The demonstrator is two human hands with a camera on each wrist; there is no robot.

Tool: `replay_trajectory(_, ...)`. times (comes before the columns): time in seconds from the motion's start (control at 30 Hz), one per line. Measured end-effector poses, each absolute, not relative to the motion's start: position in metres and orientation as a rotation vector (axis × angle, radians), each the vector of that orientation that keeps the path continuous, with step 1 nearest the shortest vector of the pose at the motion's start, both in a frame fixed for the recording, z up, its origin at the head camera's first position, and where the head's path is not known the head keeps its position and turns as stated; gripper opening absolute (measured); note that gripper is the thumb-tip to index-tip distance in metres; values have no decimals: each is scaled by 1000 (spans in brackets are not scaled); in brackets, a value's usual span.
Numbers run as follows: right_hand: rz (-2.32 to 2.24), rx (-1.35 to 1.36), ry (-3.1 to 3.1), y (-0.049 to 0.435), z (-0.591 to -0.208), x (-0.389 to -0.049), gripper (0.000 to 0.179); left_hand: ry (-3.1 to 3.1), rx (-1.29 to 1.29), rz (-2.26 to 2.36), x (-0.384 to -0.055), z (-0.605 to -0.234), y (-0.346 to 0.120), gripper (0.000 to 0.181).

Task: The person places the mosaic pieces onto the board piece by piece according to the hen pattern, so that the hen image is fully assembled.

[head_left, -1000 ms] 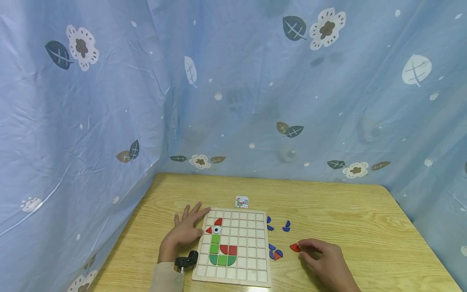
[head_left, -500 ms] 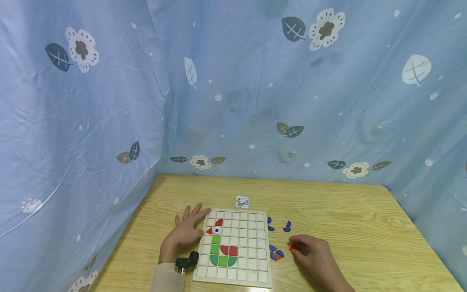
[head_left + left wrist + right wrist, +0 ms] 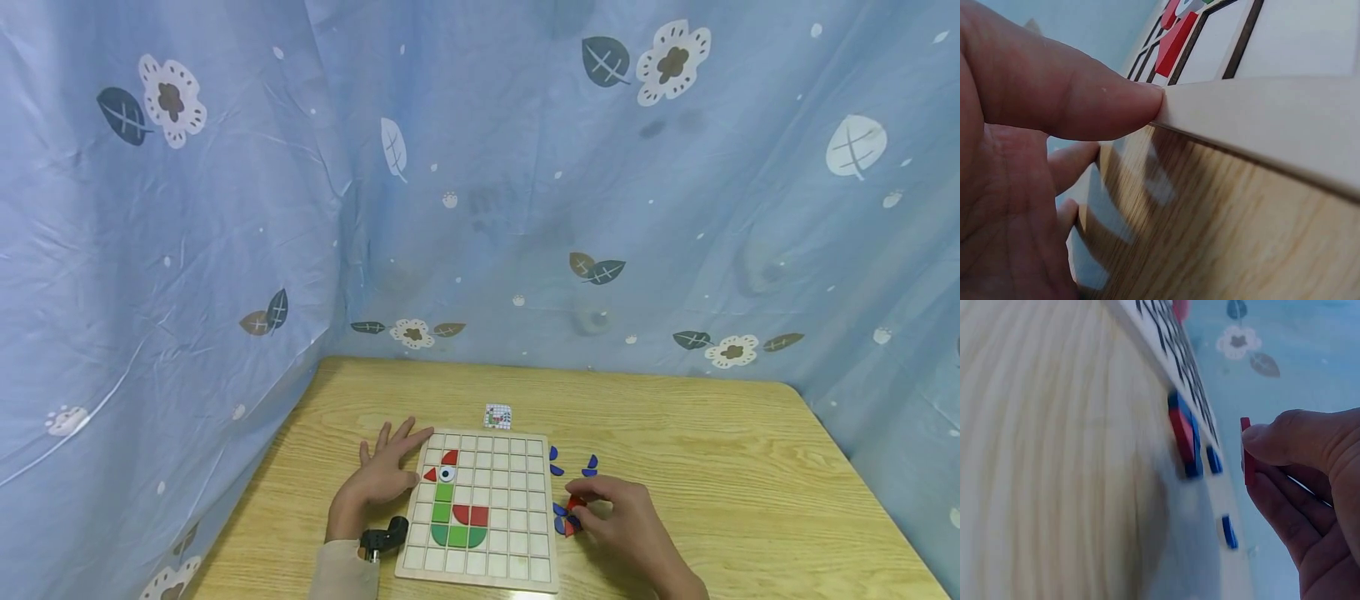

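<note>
My left hand, fingers spread, rests by the left side of a wooden grid board. In the left wrist view its thumb touches the board's edge. On the board, red, green and white pieces form a bird with a round eye. My right hand pinches a red quarter-circle piece between thumb and fingers, in the air off the board's right side. In the head view it overlaps a small group of blue pieces and a red triangle, partly hidden by the hand.
Further blue pieces lie along the board's right edge and a pair of blue pieces farther right. A small printed card with a bird picture sits behind the board. Blue floral curtains surround the wooden table.
My right hand has moved left towards the board, carrying the red quarter-circle piece over the blue group. My left hand has stayed in place at the board.
</note>
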State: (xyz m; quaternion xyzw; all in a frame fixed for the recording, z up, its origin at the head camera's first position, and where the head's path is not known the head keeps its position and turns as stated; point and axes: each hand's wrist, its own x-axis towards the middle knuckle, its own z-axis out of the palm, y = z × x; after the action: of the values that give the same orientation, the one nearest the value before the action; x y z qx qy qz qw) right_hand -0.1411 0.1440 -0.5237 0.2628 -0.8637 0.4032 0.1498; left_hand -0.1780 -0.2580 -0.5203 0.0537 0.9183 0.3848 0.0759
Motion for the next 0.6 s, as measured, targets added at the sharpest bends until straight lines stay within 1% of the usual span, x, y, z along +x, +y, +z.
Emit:
replay_trajectory(0.2, 1238, 830, -2521, 124, -521, -147, 34, 2745, 174, 1154, -178, -520, -259, 83)
replay_trajectory(0.4, 1293, 971, -2540, 102, -517, -151, 28, 2736, 193, 1156, -178, -521, -259, 82)
replay_trajectory(0.6, 1352, 1026, -2611, 83, -520, -152, 24, 2741, 193, 1154, -178, -520, -260, 81)
